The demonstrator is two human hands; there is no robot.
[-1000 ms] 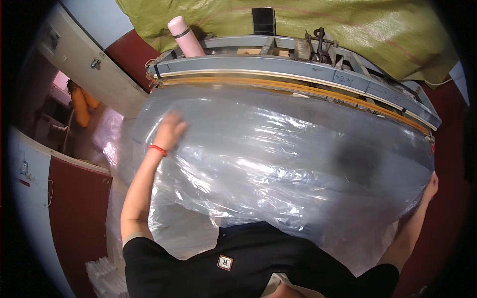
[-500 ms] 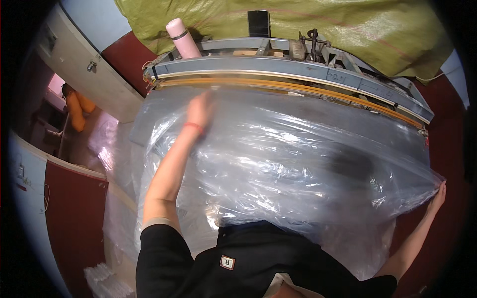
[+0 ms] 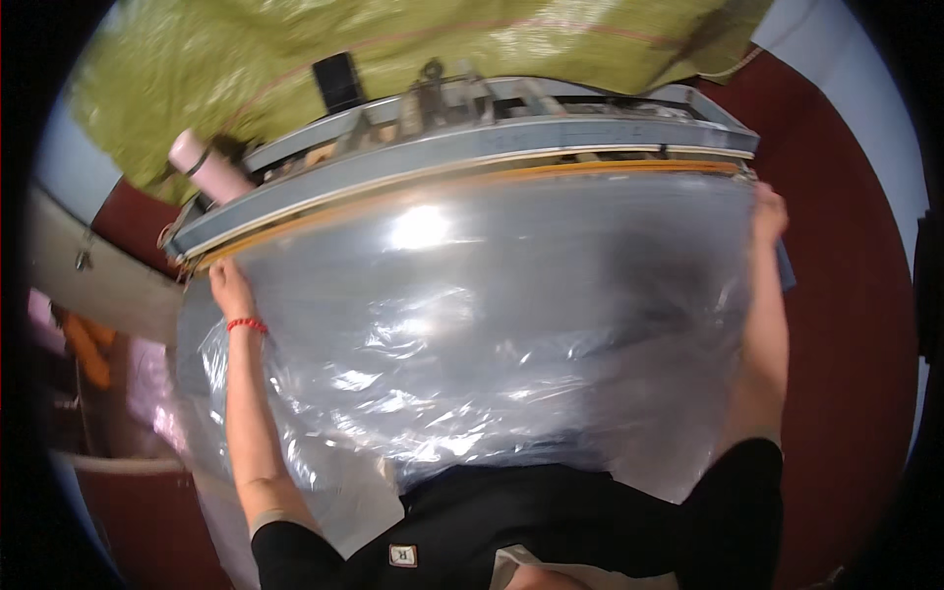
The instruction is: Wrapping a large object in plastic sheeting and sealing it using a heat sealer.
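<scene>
A wide sheet of clear plastic film (image 3: 472, 324) is spread over the grey table in front of me, with its wrinkled near part against my body. My left hand (image 3: 228, 283), with a red beaded bracelet at the wrist, is closed on the film's far left corner. At the far right corner my right hand (image 3: 770, 211) pinches the film, slightly blurred. Both hands are close to the orange strip (image 3: 472, 175) that runs along a long grey metal bar (image 3: 423, 157). Between the hands the film lies fairly smooth.
Behind the bar, a pink bottle (image 3: 211, 167) leans at the left and a black phone-like slab (image 3: 338, 84) stands against a yellow-green tarp (image 3: 442, 39). A metal clamp (image 3: 433, 93) sits on the frame. At the left are a door (image 3: 98, 261) and an orange-clad person (image 3: 88, 349).
My right hand has brought the film's right corner up to the bar's right end. My left hand has gone to the left corner. The view has turned rightward, and the film is flatter.
</scene>
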